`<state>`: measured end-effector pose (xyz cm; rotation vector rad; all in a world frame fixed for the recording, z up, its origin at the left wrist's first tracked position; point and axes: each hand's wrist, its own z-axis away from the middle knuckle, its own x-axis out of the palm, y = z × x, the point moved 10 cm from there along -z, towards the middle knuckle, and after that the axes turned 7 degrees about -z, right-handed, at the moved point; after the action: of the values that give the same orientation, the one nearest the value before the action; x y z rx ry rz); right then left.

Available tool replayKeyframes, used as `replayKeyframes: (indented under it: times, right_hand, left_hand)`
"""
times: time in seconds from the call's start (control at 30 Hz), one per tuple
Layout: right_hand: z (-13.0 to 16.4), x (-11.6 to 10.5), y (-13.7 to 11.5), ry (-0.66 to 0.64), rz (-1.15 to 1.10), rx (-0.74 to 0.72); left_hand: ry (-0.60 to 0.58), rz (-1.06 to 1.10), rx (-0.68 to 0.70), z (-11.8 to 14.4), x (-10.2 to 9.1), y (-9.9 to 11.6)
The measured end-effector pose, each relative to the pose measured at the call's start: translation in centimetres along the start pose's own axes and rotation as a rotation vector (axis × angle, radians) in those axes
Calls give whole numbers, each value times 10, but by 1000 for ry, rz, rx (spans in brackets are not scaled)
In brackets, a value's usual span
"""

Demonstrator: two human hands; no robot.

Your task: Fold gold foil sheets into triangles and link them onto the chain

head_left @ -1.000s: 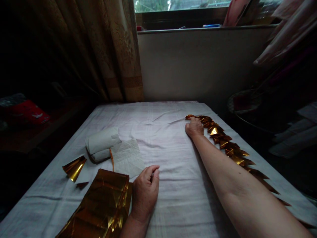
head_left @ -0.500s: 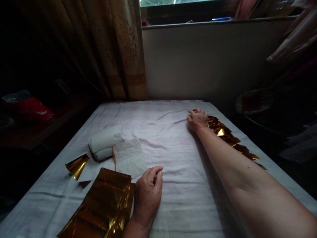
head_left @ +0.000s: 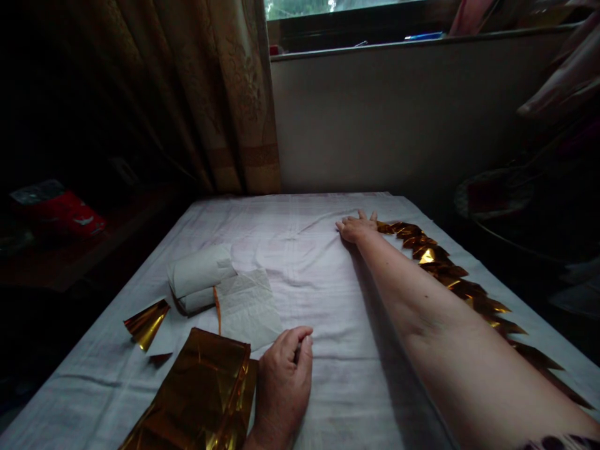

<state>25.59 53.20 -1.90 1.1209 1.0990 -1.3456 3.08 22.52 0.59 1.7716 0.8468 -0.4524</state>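
Observation:
My right hand [head_left: 359, 226] reaches to the far right of the white cloth, its fingers spread apart. Just beside it begins a row of folded gold foil pieces [head_left: 427, 256], overlapping along the table's right side; my forearm covers some of them. My left hand [head_left: 285, 375] rests curled near the front, thumb against forefinger; whether anything is inside the fist is hidden. Left of that hand lies a stack of gold foil sheets [head_left: 197, 381]. Behind the stack are a roll of thin pale paper [head_left: 199, 272] and a flat pale sheet [head_left: 248, 306] with an orange edge.
A curled gold foil scrap [head_left: 149, 325] lies at the left of the cloth-covered table [head_left: 300, 219]. Behind the table are a patterned curtain [head_left: 244, 106] and a wall [head_left: 365, 125] under a window. A red package [head_left: 59, 209] sits on a dark surface at left.
My right hand has shifted left and its fingers have spread. A foil piece now shows at the far end of the row. My left hand keeps its curl; the view has shifted slightly.

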Motion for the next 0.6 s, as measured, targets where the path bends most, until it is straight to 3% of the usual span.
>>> replayKeyframes:
  times: [0.23, 0.37, 0.5, 0.6]
  right_hand:
    - [0, -6, -7, 49, -42, -4]
    - [14, -15, -2, 144, -56, -20]
    - [33, -36, 26, 349, -24, 6]
    - [38, -37, 58, 346, 29, 66]
  left_hand:
    - [13, -22, 9, 0, -2, 2]
    - [16, -14, -2, 0, -2, -1]
    - [5, -5, -17, 0, 0, -3]
    - [0, 3, -24, -1, 0, -2]
